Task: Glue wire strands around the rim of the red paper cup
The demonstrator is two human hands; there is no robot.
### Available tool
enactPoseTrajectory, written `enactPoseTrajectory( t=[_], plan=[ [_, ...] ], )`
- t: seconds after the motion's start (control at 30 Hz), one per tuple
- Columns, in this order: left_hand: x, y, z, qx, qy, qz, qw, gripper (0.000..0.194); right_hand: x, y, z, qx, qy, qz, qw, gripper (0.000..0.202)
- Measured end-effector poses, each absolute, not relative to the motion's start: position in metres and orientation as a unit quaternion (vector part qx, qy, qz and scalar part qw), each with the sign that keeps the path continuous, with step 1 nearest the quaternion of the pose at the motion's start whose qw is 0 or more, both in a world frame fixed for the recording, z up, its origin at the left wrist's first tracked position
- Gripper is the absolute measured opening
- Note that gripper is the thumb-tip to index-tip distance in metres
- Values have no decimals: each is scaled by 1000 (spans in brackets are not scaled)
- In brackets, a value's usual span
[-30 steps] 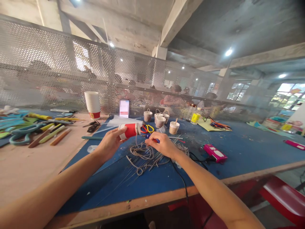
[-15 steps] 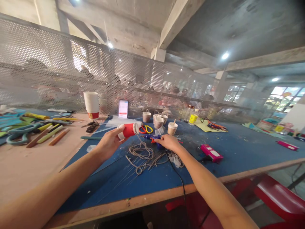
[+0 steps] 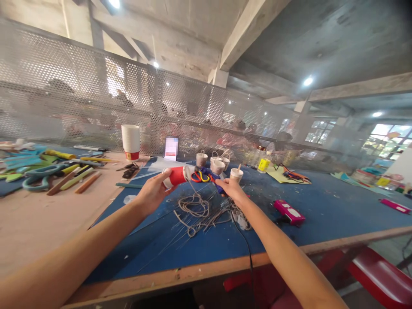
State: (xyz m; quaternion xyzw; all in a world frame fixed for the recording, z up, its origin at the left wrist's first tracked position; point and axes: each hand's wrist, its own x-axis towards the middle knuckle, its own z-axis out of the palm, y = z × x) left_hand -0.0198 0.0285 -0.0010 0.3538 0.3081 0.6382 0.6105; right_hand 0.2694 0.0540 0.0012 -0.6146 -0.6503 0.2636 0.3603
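1. Since half a second ago, have lifted the blue glue gun (image 3: 215, 175) with the right hand (image 3: 230, 189), bringing its front end up beside the white right end of the red paper cup (image 3: 176, 177).
2. Holding the cup tipped on its side above the table with the left hand (image 3: 156, 189), thumb and fingers clasped around its left end.
3. Gripping the gun to the right of the cup, right fingers curled about the handle; cannot tell whether pressing the trigger, nor whether touching the cup with the gun.
4. Can see cord hanging from the cup's right end towards grey string (image 3: 193, 205) coiled in front of the cup.
5. Can see scissors (image 3: 203, 179) just right of the cup, partly behind the gun, and stacked cups (image 3: 130, 139) behind it to the left.
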Motion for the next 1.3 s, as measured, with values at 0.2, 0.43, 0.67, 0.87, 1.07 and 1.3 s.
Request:
enactPoseTrajectory(
  t=[0.2, 0.43, 0.67, 0.87, 1.07, 1.3],
  plan=[
    [-20, 27, -2, 355, 304, 631, 620, 18, 252, 36, 11, -453, -601, 383, 535, 45],
    [-14, 21, 3, 355, 339, 623, 609, 14, 240, 14, 18, -312, -651, 407, 560, 35],
    [-10, 16, 5, 401, 361, 609, 581, 18, 238, 8, 18, -365, -701, 298, 535, 29],
    [-8, 16, 5, 400, 365, 616, 572, 23, 236, 3, 19, -374, -721, 291, 505, 36],
    [-9, 15, 7, 395, 349, 626, 575, 29, 233, -6, 14, -383, -752, 242, 478, 36],
    [-9, 13, 9, 396, 349, 634, 565, 27, 235, -2, 8, -368, -809, 94, 448, 32]
  ],
)
